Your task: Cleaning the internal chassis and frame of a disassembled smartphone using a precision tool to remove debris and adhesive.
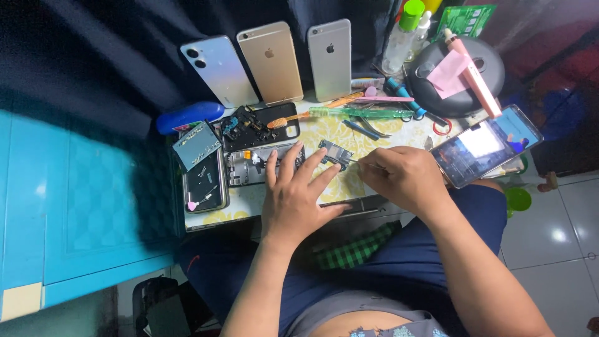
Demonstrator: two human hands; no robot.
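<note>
Left hand [293,196] lies flat, fingers spread and gripping nothing, pinning the small dark rectangular circuit board [334,154] to the patterned tabletop [324,134] so it stays put. Right hand [402,178] is clenched on thin metal tweezers [357,161], tip at the board's edge. Three phones lean upright at the back: one iridescent white [218,70], one gold [272,62], one silver [329,59]; a fourth lit phone [483,146] lies right.

A rectangular smartphone with a lit screen [485,146] lies tilted at the right edge of the small table, its display glowing white and blue with dark patches. Behind it, at the far right corner, a flat green printed package [465,20] leans upright. A pink paper slip [448,73] rests on a round black lid there.
</note>
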